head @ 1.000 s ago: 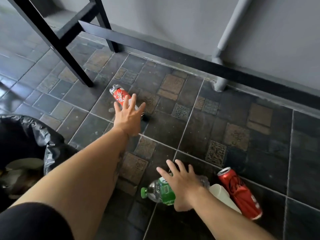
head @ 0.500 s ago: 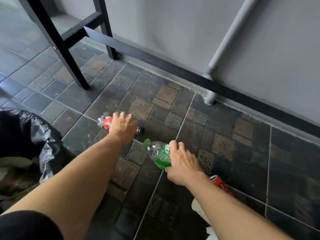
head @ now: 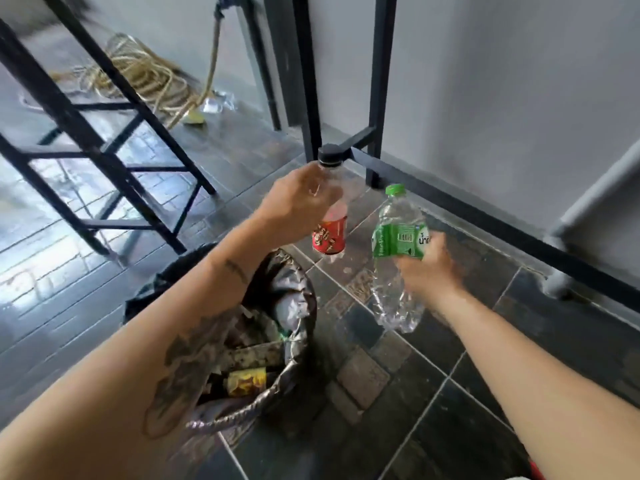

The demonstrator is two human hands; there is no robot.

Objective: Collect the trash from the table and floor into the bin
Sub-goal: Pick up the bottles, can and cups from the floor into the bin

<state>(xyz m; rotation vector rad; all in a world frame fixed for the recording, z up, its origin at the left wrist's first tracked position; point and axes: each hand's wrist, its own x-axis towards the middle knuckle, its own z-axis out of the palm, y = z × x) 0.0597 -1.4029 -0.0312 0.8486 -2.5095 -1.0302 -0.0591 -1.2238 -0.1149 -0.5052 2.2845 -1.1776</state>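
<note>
Above bin, L fingers gripping red-label bottle, R fingers gripping green-label bottle

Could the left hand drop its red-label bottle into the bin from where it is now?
Probably yes. The left hand holds the red-label bottle in the air just beyond the bin, whose mouth gapes open below the forearm. Nothing lies between; a short pull back should do it.

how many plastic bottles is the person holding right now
2. A red-label bottle with a black cap is in the left hand; a green-label bottle with a green cap is in the right hand. More may lie hidden in the bin.
</note>
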